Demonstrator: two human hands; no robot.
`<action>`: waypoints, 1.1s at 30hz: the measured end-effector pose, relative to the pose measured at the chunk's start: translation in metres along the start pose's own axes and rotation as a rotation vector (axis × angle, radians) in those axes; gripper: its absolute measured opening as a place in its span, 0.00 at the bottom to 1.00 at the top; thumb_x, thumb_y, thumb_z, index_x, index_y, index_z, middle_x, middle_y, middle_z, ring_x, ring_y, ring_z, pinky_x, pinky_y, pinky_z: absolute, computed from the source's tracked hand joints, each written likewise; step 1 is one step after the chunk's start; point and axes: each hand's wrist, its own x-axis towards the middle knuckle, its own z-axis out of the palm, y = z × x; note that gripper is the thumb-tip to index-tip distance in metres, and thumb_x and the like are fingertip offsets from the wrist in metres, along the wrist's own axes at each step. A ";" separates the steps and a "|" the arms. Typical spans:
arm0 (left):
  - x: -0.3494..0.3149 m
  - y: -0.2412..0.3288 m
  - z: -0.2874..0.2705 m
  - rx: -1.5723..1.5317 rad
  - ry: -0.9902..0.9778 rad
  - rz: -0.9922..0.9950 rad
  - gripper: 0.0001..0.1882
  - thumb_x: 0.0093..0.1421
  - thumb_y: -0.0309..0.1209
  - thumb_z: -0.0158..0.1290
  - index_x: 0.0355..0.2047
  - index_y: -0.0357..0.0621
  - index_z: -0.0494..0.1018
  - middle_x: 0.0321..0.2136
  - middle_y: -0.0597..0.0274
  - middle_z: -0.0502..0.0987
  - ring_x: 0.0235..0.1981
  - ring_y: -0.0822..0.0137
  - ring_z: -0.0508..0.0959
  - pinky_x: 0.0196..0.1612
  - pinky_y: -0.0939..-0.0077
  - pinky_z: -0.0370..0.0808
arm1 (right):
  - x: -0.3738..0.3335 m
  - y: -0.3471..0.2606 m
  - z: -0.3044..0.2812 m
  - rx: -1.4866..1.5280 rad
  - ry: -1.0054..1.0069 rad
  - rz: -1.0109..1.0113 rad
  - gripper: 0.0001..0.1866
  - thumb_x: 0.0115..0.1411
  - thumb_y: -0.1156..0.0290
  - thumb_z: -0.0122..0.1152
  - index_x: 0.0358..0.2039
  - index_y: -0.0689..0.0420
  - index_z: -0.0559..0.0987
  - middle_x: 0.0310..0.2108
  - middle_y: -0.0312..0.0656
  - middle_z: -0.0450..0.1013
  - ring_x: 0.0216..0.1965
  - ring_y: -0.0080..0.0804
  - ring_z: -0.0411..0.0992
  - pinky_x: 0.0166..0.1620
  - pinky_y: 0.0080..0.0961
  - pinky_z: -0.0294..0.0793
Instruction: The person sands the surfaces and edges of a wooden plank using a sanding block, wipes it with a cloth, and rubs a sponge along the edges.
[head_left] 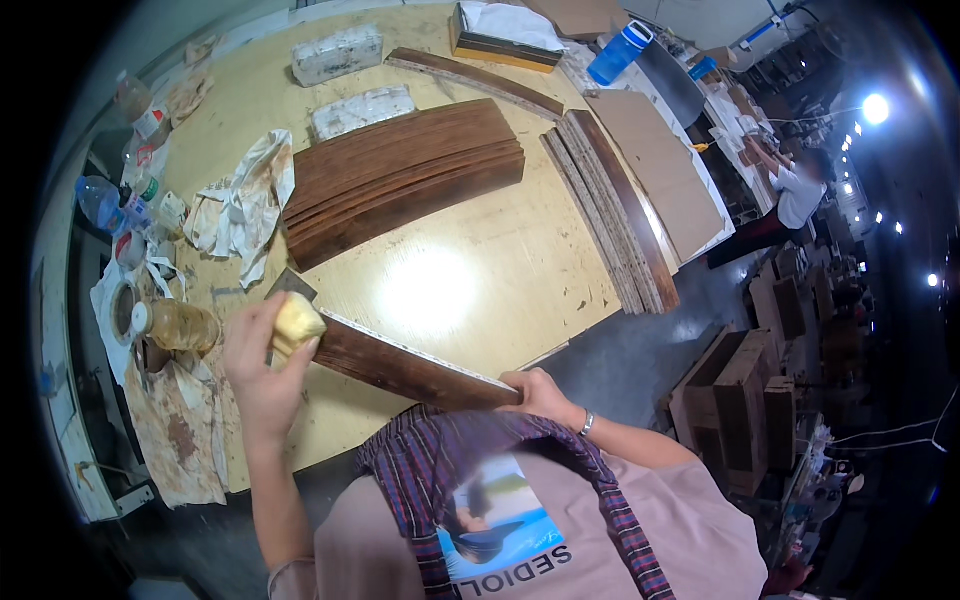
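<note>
My left hand [262, 365] is closed around a pale yellow sponge [298, 320], which it presses near the left end of a dark brown wooden board [400, 368]. The board is tilted on edge close to my body, with a light strip along its upper edge. At its right end, my right hand [543, 396] grips the board. A small dark flat piece [290, 286] lies just beyond the sponge. Farther back on the table [540, 280] rests a stack of brown boards [400, 180], and to the right stand several boards on edge [610, 215].
Left of my hands are a jar of amber liquid [180, 326], a stained cloth [245, 205], a stained sheet [180, 440] and plastic bottles [98, 200]. Wrapped blocks [338, 55], a curved board [470, 80] and a blue bottle [620, 53] sit at the back. Another person [798, 190] works at far right.
</note>
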 end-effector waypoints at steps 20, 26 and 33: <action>-0.026 -0.019 -0.019 -0.057 -0.070 -0.103 0.26 0.38 0.19 0.59 0.44 0.35 0.76 0.35 0.55 0.73 0.40 0.55 0.73 0.46 0.67 0.69 | -0.008 0.010 0.003 0.044 0.013 0.058 0.19 0.45 0.63 0.74 0.28 0.60 0.73 0.21 0.55 0.68 0.26 0.55 0.69 0.29 0.39 0.68; -0.023 -0.017 -0.017 0.085 -0.144 -0.071 0.27 0.38 0.19 0.59 0.44 0.35 0.76 0.37 0.55 0.73 0.40 0.57 0.73 0.46 0.68 0.69 | -0.007 0.007 -0.001 0.002 -0.007 0.042 0.20 0.45 0.61 0.74 0.29 0.60 0.73 0.23 0.55 0.69 0.27 0.56 0.69 0.30 0.38 0.68; -0.043 -0.036 -0.019 -0.751 -0.132 -0.461 0.28 0.40 0.21 0.60 0.47 0.35 0.75 0.41 0.60 0.75 0.47 0.62 0.74 0.50 0.70 0.71 | 0.001 0.009 -0.004 0.192 -0.050 0.059 0.23 0.42 0.63 0.77 0.33 0.63 0.75 0.24 0.47 0.72 0.27 0.30 0.68 0.32 0.29 0.69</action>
